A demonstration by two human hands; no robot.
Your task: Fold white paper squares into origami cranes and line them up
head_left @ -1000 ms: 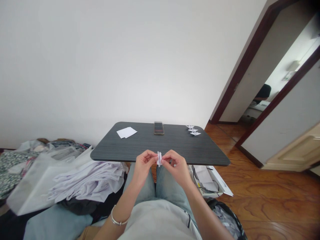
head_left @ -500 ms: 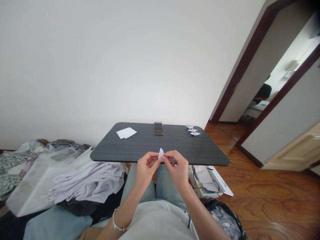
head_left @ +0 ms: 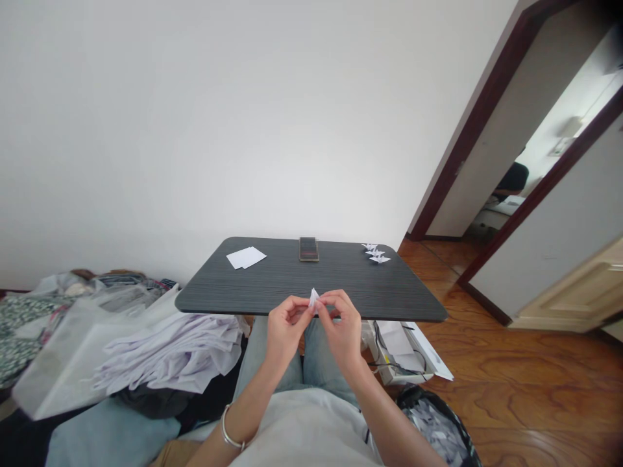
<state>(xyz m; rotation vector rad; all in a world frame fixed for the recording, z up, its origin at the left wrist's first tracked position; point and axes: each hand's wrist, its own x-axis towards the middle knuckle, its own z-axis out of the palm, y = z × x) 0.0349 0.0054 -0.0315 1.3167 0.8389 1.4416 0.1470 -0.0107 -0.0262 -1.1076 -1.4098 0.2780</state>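
Both hands meet above my lap at the near edge of a dark wood-grain table (head_left: 272, 285). Between them is a small folded white paper piece (head_left: 313, 298), its tip poking up. My left hand (head_left: 283, 327) pinches it from the left, and my right hand (head_left: 341, 327) pinches it from the right with fingers curled. A silver bracelet sits on my left wrist.
On the table lie white paper sheets (head_left: 246, 257) at back left, a phone (head_left: 309, 249) at back centre and several small folded paper figures (head_left: 376, 254) at back right. A heap of plastic bags and cloth (head_left: 126, 344) lies left; an open doorway (head_left: 530, 175) is right.
The paper piece went from hanging upright between my fingertips to a tilted point held higher. Both hands closed in and rose slightly toward the table edge.
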